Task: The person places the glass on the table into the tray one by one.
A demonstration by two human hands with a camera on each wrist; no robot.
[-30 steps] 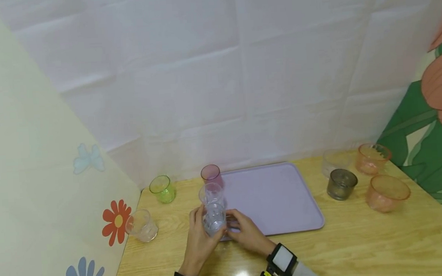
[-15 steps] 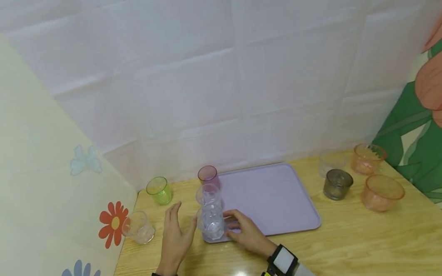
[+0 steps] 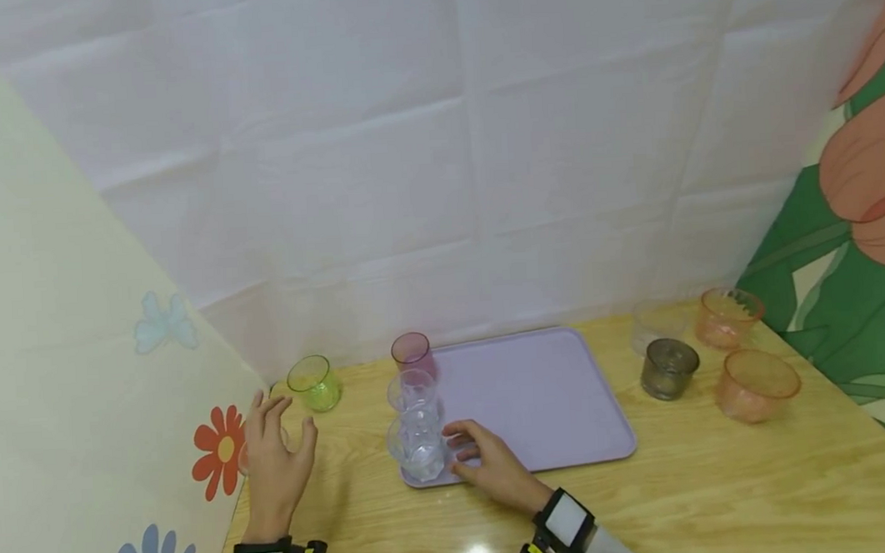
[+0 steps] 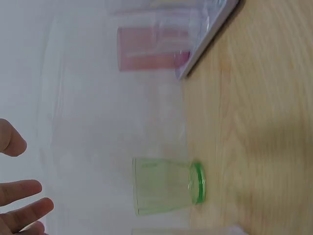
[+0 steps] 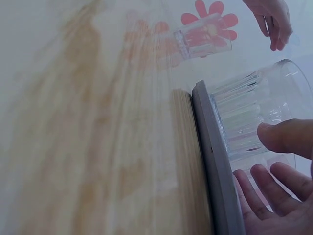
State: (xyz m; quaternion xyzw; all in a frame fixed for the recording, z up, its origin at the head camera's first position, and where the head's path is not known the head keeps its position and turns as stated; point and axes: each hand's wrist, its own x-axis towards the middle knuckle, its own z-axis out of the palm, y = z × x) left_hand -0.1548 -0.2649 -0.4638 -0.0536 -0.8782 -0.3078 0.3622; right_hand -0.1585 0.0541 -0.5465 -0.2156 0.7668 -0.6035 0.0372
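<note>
My left hand is raised at the left side of the table, fingers and thumb spread with nothing between them. In the head view it covers most of a clear glass, which shows whole as a drinking glass in the right wrist view. Behind it stands a green glass. My right hand lies low by the front left corner of the lilac tray, its fingers loosely bent beside a clear glass. A second clear glass and a purple glass line up behind that one along the tray's left edge.
On the right of the table stand a dark grey glass bowl, an orange bowl, another orange bowl and a clear bowl. A white cloth hangs behind the table; a flowered panel borders the left.
My left hand has let go of the front clear glass on the tray and moved left to the lone clear glass. My right hand stays beside the tray glass.
</note>
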